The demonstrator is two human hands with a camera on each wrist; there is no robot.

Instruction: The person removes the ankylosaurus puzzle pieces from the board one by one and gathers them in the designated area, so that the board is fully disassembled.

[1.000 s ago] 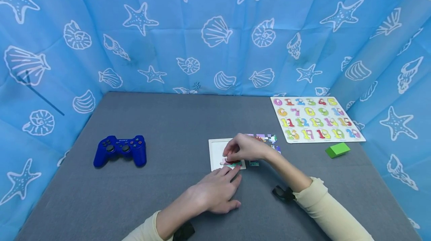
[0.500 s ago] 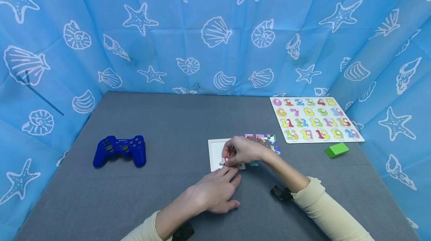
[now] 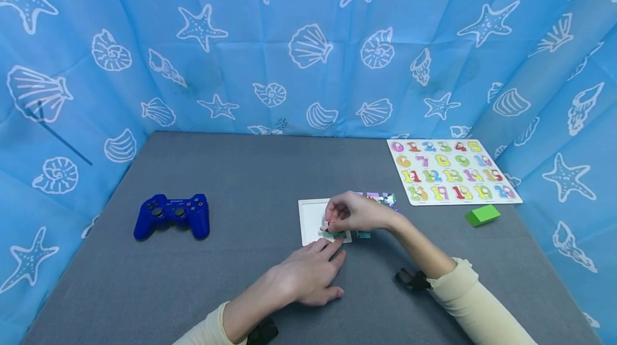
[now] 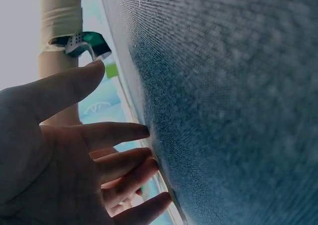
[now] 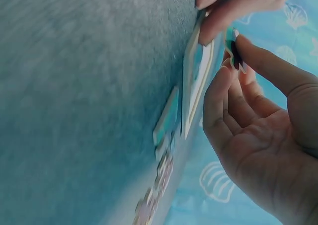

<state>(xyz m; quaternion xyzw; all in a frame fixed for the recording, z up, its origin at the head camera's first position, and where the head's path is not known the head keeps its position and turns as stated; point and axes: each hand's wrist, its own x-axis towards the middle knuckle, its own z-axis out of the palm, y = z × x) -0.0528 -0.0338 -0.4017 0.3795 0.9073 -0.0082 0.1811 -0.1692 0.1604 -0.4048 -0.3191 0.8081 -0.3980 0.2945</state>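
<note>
Above the small white puzzle tray (image 3: pixel 308 217), my right hand (image 3: pixel 359 213) pinches a jigsaw piece between thumb and fingers. In the right wrist view this jigsaw piece (image 5: pixel 232 50) appears raised off the tray, tilted, with green and dark patches. My left hand (image 3: pixel 312 275) lies at the tray's near edge, its fingers extended and fingertips touching the rim. The left wrist view shows those fingers (image 4: pixel 124 163) spread along the edge. Several loose jigsaw pieces (image 3: pixel 385 198) lie right of the tray, partly hidden behind my right hand.
A blue game controller (image 3: pixel 171 216) lies on the left of the grey table (image 3: pixel 241 173). At the back right is a number puzzle board (image 3: pixel 453 172), with a green block (image 3: pixel 483 215) in front of it. A blue shell-print curtain (image 3: pixel 308 66) encloses the table.
My right hand first dipped a little over the tray, then shifted slightly right and lifted, still pinching the jigsaw piece. My left hand has stayed in place.
</note>
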